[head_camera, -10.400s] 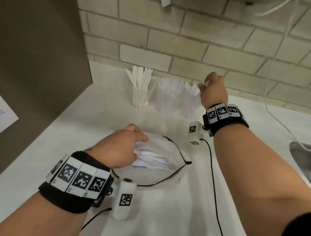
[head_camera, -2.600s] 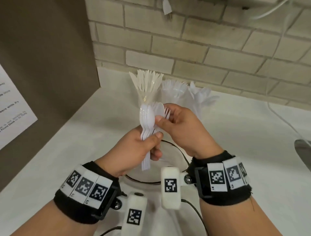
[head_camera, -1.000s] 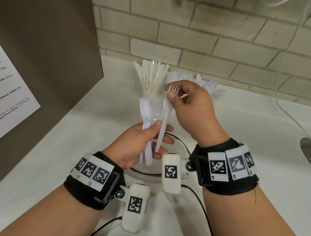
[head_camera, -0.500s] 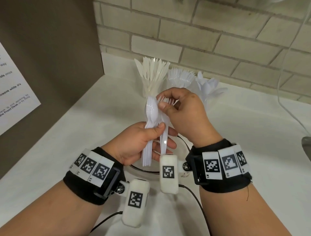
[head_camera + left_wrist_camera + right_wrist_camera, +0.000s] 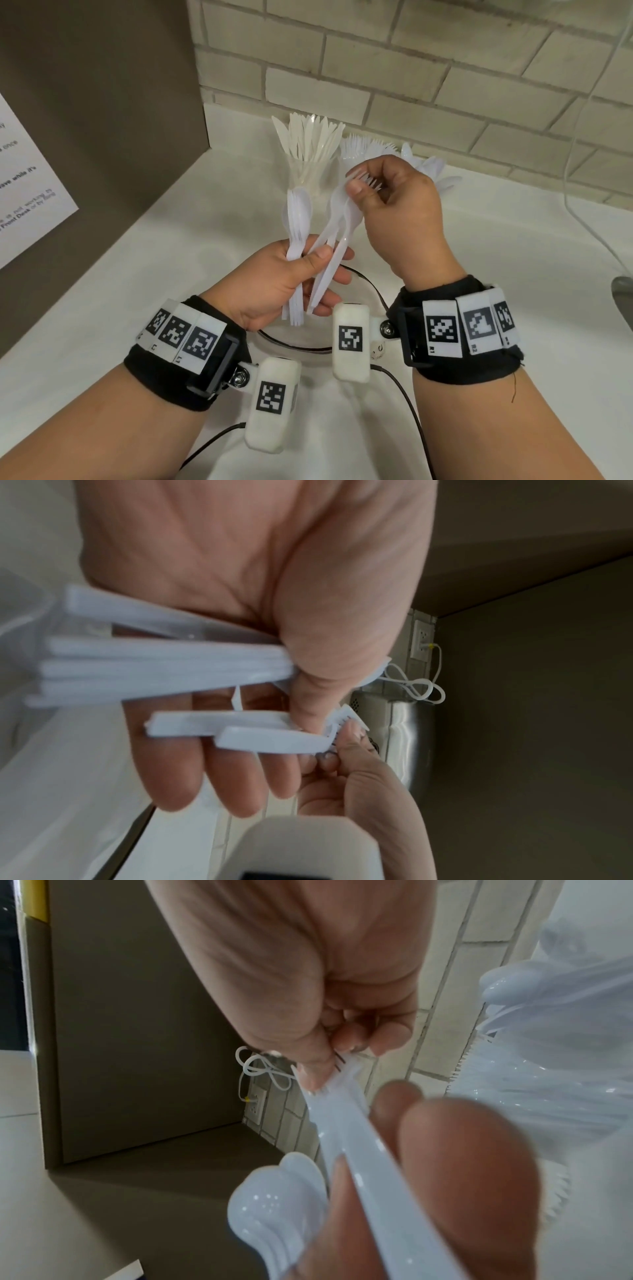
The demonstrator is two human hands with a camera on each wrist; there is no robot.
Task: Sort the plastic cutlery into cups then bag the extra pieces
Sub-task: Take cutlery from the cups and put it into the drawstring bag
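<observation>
The plastic cutlery [image 5: 297, 236] was held above the white counter [image 5: 120, 308] in the head view. The left hand [image 5: 274, 284] gripped a nested stack of spoons by the handles, its thumb pressing them against the fingers; the bowls pointed up and the long axis was nearly upright. The right hand [image 5: 394, 202] pinched the forks [image 5: 337, 236] at their tine end between thumb and fingers, and their handles slanted down to the left hand. Behind stood the cup of knives [image 5: 308, 154], blades up, with two more filled cups beside it.

In the left wrist view, the handles [image 5: 164, 666] lay side by side under the thumb, and two fork handles [image 5: 240, 731] rested apart on the nearly straight fingers.

In the right wrist view, the thumb and fingertips [image 5: 315, 1066] closed on the fork heads, and the spoon bowls [image 5: 274, 1204] showed below.

I judge these pieces to be light, stiff, smooth and a little slippery, and thin enough to snap if bent. The best hold is probably at the neck or the handle, as tines are thin.
</observation>
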